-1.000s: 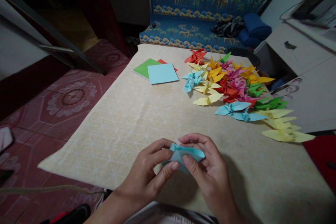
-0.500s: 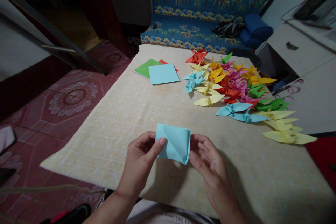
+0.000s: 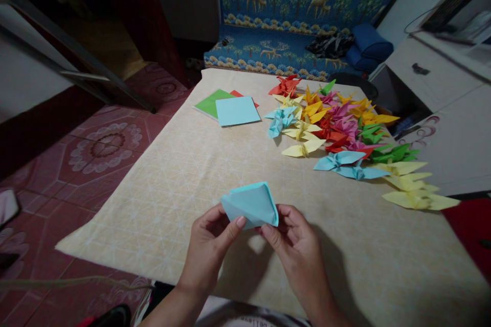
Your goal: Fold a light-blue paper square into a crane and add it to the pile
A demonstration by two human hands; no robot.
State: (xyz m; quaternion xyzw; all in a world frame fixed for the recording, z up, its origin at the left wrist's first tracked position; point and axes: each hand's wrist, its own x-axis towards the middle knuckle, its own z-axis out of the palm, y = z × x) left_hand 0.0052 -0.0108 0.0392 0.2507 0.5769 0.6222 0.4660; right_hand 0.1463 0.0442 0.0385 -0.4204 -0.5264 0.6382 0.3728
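Above the near part of the table, a folded light-blue sheet of origami paper [image 3: 251,205] is held between my two hands. It is tilted, and its layers stand slightly apart along the top and right edges. My left hand [image 3: 215,235] pinches the lower left, thumb on the front face and fingers behind. At the lower right corner, my right hand [image 3: 293,237] pinches the paper with the thumb in front; its fingers are partly hidden behind. Farther back lies a stack of flat paper squares, a light-blue sheet [image 3: 238,111] over a green one [image 3: 210,104] and a red one.
Several folded paper cranes [image 3: 337,122] in red, yellow, orange, pink, green and blue spread over the table's right side. A patterned cream cloth [image 3: 153,194] covers the table. Behind it stands a blue sofa [image 3: 276,36], with a white cabinet [image 3: 433,87] at right.
The blue paper has turned and tilted in my hands, from a squarish face to a slanted one with its top edge showing. My right thumb has moved left onto its lower edge.
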